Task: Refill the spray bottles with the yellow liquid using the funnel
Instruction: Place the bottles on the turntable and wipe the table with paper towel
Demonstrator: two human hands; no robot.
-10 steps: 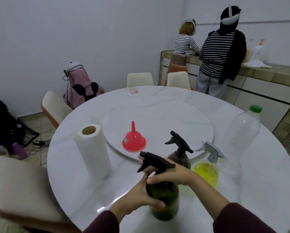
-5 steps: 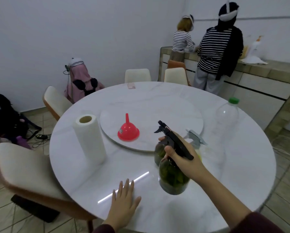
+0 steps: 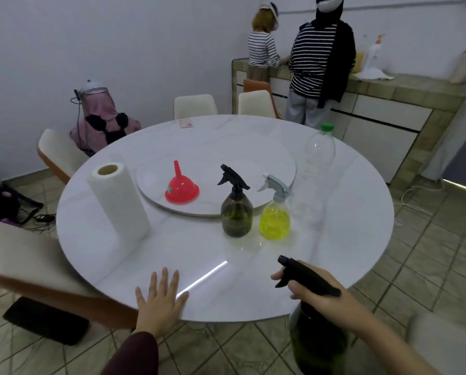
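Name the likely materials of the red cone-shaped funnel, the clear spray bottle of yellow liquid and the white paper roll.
Red cone-shaped funnel: probably plastic, smooth and glossy. Clear spray bottle of yellow liquid: see-through, plastic or glass. White paper roll: matte paper, brown cardboard core.

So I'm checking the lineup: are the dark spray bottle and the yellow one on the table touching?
Apart. The head view shows a strip of white table between the dark spray bottle and the yellow one.

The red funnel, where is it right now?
The red funnel sits upside down on the turntable at the table's middle, between the paper towel roll on its left and the dark spray bottle on its right.
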